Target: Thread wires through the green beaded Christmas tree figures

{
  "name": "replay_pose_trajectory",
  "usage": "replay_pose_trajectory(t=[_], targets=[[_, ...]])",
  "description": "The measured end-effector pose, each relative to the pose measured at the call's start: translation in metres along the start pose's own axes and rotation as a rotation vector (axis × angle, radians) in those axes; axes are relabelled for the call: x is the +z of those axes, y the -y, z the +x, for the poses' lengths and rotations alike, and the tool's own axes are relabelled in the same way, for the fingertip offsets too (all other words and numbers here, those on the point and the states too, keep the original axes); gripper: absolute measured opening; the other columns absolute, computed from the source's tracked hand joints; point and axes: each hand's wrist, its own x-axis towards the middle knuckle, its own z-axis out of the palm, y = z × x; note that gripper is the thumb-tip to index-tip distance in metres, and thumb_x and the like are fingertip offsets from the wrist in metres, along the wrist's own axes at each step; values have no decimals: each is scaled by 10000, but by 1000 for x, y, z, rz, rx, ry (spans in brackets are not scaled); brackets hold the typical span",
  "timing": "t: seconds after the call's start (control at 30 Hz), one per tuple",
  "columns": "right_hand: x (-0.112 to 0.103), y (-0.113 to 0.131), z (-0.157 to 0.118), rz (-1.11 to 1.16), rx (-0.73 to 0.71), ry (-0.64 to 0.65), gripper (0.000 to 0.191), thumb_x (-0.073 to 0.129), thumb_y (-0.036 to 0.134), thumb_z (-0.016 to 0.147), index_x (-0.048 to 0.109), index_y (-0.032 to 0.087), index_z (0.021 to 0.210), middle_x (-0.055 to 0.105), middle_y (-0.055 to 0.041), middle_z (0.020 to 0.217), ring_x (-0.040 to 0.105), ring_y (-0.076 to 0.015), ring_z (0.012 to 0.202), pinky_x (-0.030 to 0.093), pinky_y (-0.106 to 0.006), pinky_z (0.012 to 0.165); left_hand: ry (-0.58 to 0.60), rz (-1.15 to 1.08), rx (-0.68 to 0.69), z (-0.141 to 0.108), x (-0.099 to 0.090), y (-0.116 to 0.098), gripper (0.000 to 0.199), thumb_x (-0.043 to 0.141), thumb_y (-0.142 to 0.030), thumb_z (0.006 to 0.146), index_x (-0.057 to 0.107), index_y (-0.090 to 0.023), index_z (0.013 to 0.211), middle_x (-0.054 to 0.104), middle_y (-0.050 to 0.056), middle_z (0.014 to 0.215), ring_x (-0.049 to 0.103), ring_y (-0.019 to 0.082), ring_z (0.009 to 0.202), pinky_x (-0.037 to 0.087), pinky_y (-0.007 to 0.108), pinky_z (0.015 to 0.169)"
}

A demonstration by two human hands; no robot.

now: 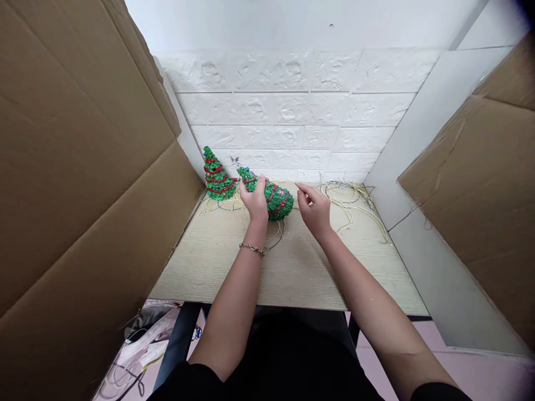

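Left hand (256,205): thumb and fingers are curved around the upper-middle of a green toy tree (283,205), which lies tilted above the table (301,267), tip toward the far left, wide base toward the right hand (316,214). Right hand: thumb and forefinger are drawn close beside a thin yellow strand (284,181); whether they pinch it cannot be told.

Handling, as judged: light, stiff at the core, rough rather than slippery; red garland (273,210) and small ornaments could snag or come loose. The sound hold is around the thick body, clear of the slender tip.

Outward: a second tree (218,182) stands upright at the left, near the brick-patterned wall (288,108). Loose wires (345,196) lie at the right rear. Containers: none identified; cardboard panels (92,111) flank both sides, and whether they form boxes cannot be told.
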Motion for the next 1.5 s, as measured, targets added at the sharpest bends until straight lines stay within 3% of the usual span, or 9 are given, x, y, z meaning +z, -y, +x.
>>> replay_pose_trajectory(t=[0.23, 0.37, 0.57, 0.8, 0.97, 1.27, 1.5], targets=[[-4, 3, 1, -5, -13, -64, 234, 439, 286, 868, 651, 188, 864, 608, -26, 736, 506, -121, 624, 394, -256, 597, -61, 15, 65, 1, 1, -1, 313, 663, -293, 655, 526, -175, 910, 583, 43, 915, 553, 132, 790, 437, 272, 785], [-7, 4, 3, -78, -25, -95, 241, 481, 319, 846, 686, 195, 815, 494, -1, 592, 447, -113, 545, 356, -249, 542, -46, 30, 84, 5, -2, 4, 380, 667, -316, 654, 512, -170, 969, 581, 63, 964, 564, 148, 827, 448, 295, 803], [-7, 5, 4, -100, -61, -137, 218, 510, 283, 819, 694, 181, 763, 423, 9, 558, 414, -108, 520, 337, -244, 525, -74, 197, 140, 11, -6, 5, 476, 673, -345, 651, 494, -181, 1060, 576, 65, 1021, 552, 172, 942, 425, 327, 882], [-4, 4, 2, -169, -180, -133, 202, 514, 262, 823, 694, 183, 776, 442, 1, 572, 429, -105, 532, 335, -237, 518, 69, 368, 308, -7, 1, -10, 310, 663, -315, 659, 536, -185, 910, 591, 24, 844, 547, 137, 775, 444, 282, 763], [-4, 3, 3, -200, -179, -127, 192, 518, 261, 819, 690, 188, 776, 469, 0, 572, 450, -104, 536, 345, -231, 518, 169, 428, 410, -14, 3, -12, 297, 657, -324, 669, 545, -190, 910, 592, 19, 823, 539, 129, 740, 443, 270, 728], [-5, 4, 3, -234, -111, -137, 187, 514, 241, 790, 670, 175, 710, 485, -10, 598, 466, -112, 557, 367, -237, 553, 136, 471, 476, -10, 0, -9, 286, 658, -328, 670, 543, -185, 890, 590, 28, 823, 538, 143, 754, 436, 293, 742], [0, 4, -1, -330, -145, 14, 209, 501, 263, 805, 673, 196, 708, 470, -6, 596, 449, -120, 569, 327, -251, 568, 229, 495, 517, -14, 2, -7, 277, 639, -319, 686, 535, -182, 904, 580, 31, 831, 536, 145, 756, 437, 299, 736]])
